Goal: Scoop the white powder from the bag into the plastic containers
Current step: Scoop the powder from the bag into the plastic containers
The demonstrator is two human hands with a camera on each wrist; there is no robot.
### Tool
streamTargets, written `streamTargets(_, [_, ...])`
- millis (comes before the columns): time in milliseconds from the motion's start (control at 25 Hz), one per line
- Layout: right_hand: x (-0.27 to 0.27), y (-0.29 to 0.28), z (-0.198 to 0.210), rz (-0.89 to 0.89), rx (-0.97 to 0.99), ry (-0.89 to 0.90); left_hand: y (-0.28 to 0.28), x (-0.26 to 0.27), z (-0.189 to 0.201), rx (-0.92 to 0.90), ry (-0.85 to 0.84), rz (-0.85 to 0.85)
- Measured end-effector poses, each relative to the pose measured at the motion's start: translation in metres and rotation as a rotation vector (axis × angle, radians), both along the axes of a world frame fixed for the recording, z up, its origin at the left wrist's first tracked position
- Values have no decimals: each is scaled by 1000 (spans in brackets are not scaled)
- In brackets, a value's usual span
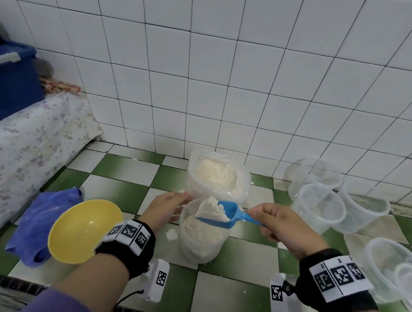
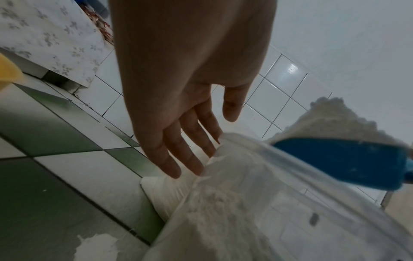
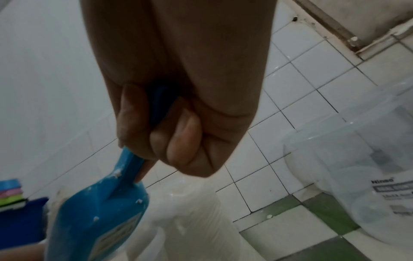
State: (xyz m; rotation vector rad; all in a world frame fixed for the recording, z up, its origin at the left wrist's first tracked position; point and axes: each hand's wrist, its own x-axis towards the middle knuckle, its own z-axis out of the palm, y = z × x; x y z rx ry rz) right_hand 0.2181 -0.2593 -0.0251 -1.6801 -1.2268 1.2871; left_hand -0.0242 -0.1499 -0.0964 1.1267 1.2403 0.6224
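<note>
Powder (image 1: 215, 207) is riding heaped in the blue scoop (image 1: 228, 216) the right hand (image 1: 280, 224) is pinching, while the left hand (image 1: 163, 206), fingers spread, is steadying the container (image 1: 200, 245) just below.

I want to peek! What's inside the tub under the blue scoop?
White powder fills much of the clear plastic tub. The heaped blue scoop, held in the right hand, covers part of its opening, so the powder's far edge is hidden.
</note>
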Motion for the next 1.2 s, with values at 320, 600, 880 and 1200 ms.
streamTargets(320, [-21,9,-4,164,129,-564,-1,-6,-6,44,4,-2])
streamTargets(600, [-32,10,-5,319,229,-823,2,-8,-8,87,46,-61])
streamTargets(880, [-29,9,-7,335,322,-884,4,-9,-12,84,33,-61])
streamTargets(1200, [-33,11,0,362,365,-897,7,-9,-14,87,41,-62])
